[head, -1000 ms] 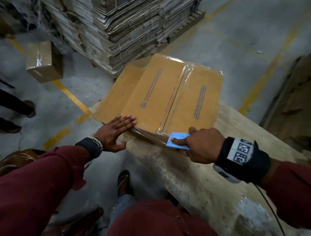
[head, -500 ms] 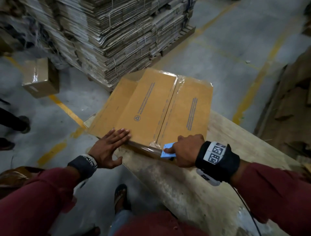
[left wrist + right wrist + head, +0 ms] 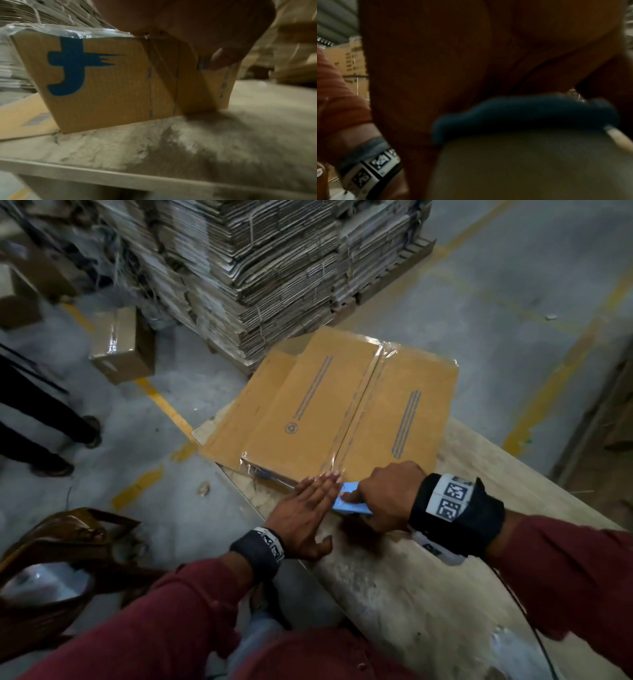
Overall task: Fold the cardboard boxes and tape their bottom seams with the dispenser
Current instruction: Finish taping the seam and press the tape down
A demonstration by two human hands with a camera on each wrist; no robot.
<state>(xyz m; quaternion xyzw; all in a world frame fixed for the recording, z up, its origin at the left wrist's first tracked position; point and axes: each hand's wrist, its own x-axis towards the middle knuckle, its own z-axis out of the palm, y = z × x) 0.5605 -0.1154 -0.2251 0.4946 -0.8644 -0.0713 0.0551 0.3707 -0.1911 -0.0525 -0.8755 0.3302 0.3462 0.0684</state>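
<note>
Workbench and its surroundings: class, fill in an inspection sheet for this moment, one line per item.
Surface: pale, scuffed wooden workbench.
Job's things: cardboard box stands on the bench, flaps closed, clear tape along the centre seam; blue tape dispenser at the seam's near end.
Clutter: a loose cardboard sheet under the box.
Grips: left hand lies flat, fingers straight, at the box's near edge; right hand grips the dispenser.
Cables: a thin cable runs from the right wristband.
Surroundings: stacked flat cartons on a pallet, a taped box on the concrete floor, another person's legs at left.
</note>
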